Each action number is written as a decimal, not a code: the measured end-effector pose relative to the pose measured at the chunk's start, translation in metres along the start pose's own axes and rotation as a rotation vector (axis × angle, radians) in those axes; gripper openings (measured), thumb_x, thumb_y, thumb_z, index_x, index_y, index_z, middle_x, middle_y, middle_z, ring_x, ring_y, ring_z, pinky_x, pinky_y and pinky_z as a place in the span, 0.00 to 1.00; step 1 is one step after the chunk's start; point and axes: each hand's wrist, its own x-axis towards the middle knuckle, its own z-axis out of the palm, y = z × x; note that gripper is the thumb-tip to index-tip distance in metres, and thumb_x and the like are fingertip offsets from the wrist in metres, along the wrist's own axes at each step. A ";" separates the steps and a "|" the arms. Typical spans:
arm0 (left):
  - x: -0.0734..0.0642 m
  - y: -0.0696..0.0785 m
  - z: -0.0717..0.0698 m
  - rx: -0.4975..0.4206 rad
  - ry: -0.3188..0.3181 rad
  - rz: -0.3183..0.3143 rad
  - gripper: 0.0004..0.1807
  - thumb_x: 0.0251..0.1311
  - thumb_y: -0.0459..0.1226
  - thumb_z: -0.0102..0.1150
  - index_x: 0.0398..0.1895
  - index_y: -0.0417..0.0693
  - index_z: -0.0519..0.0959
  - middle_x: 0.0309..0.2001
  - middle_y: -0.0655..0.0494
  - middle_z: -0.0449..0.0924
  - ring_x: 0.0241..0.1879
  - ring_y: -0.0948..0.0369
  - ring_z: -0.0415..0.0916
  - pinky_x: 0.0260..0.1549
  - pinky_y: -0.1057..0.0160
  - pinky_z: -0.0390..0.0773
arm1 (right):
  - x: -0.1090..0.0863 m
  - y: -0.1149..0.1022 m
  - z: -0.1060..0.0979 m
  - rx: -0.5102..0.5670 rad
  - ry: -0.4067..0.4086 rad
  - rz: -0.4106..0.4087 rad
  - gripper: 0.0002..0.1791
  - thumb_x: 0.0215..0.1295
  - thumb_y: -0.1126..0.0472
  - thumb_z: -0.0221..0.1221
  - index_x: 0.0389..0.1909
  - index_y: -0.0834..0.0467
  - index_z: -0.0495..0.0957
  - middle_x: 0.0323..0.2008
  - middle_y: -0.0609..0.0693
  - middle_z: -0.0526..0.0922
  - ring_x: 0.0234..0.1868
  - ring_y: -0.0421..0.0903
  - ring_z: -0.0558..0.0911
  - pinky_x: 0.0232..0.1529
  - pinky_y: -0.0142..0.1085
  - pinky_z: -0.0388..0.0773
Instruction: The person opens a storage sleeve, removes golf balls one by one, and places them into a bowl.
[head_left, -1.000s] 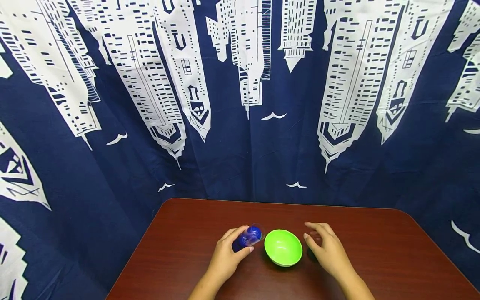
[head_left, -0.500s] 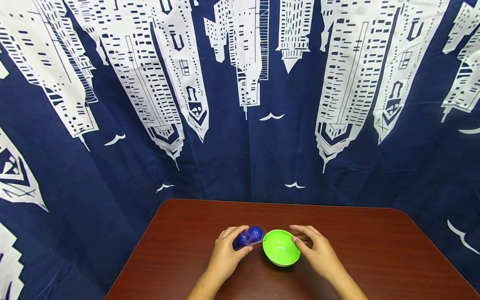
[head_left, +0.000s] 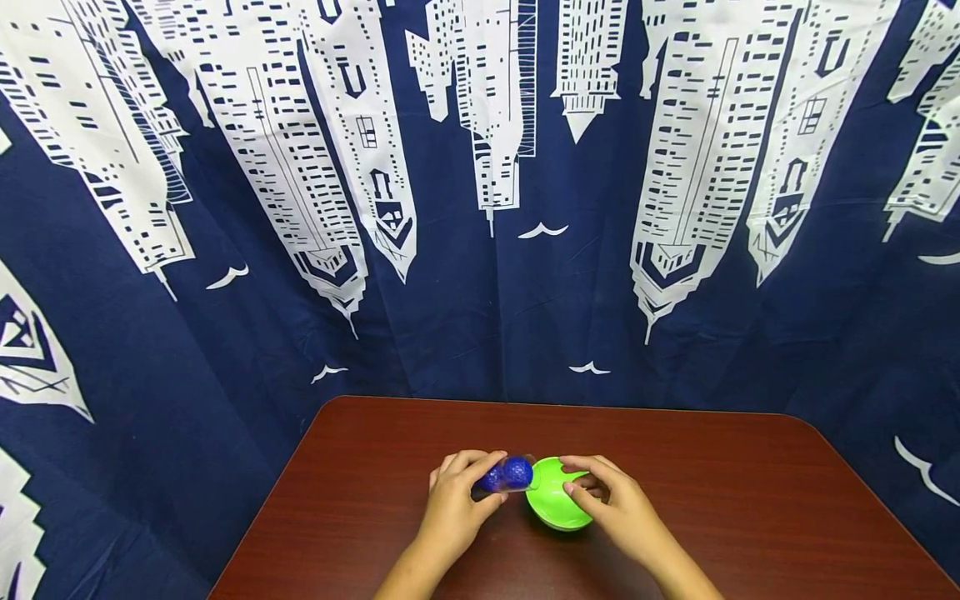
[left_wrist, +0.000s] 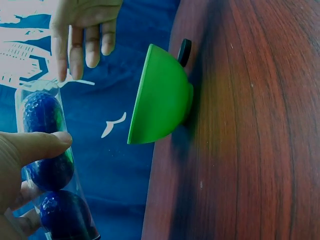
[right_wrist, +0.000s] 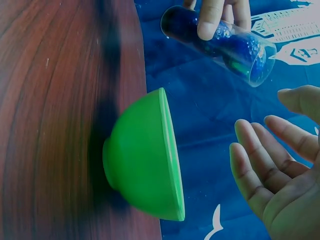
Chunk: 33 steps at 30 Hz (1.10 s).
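My left hand [head_left: 456, 504] grips a clear plastic tube [right_wrist: 267, 65] of textured blue balls, fingers and thumb around its side. The tube lies tilted almost flat, its uncapped mouth toward the right, close over the left rim of a green bowl [head_left: 551, 504]. Three blue balls [left_wrist: 42, 112] show inside it in the left wrist view. My right hand [head_left: 622, 508] hovers above the bowl's right side, palm turned toward the tube, fingers loosely bent and holding nothing. The bowl stands upright on the table, and its visible inside holds nothing.
A small black disc [left_wrist: 185, 52] stands beside the bowl in the left wrist view; in the head view it is hidden. The brown wooden table [head_left: 712, 467] ends at a rounded back edge. Behind hangs a dark blue cloth [head_left: 457, 333] with white buildings.
My right hand has moved left from beside the bowl to over it. My left hand has tipped the tube flatter, and its mouth has come nearer the bowl, the balls shifting toward the mouth.
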 end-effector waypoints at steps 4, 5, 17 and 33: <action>0.001 0.000 0.001 0.070 0.021 0.055 0.32 0.46 0.40 0.80 0.58 0.67 0.83 0.50 0.66 0.82 0.54 0.61 0.74 0.56 0.46 0.69 | 0.000 0.000 0.003 -0.002 -0.009 -0.032 0.16 0.68 0.60 0.64 0.56 0.54 0.81 0.50 0.54 0.84 0.43 0.35 0.86 0.42 0.32 0.84; 0.001 0.000 0.001 0.087 0.027 0.070 0.31 0.46 0.40 0.80 0.58 0.67 0.83 0.50 0.66 0.81 0.54 0.61 0.74 0.57 0.46 0.69 | 0.000 0.000 0.004 0.000 -0.012 -0.033 0.17 0.68 0.60 0.65 0.56 0.56 0.81 0.50 0.55 0.84 0.43 0.35 0.86 0.43 0.31 0.84; 0.001 0.000 0.003 0.276 0.071 0.216 0.31 0.43 0.42 0.82 0.55 0.69 0.84 0.49 0.64 0.80 0.55 0.60 0.73 0.59 0.46 0.68 | 0.000 0.000 0.013 0.047 -0.072 0.030 0.24 0.67 0.56 0.66 0.62 0.58 0.77 0.55 0.56 0.82 0.46 0.37 0.86 0.47 0.31 0.84; 0.004 0.006 -0.001 0.396 0.082 0.333 0.30 0.46 0.40 0.79 0.56 0.68 0.83 0.51 0.62 0.80 0.57 0.57 0.72 0.64 0.41 0.66 | -0.001 0.001 0.023 0.181 -0.176 0.144 0.30 0.69 0.54 0.64 0.67 0.63 0.71 0.60 0.65 0.79 0.53 0.43 0.87 0.50 0.29 0.82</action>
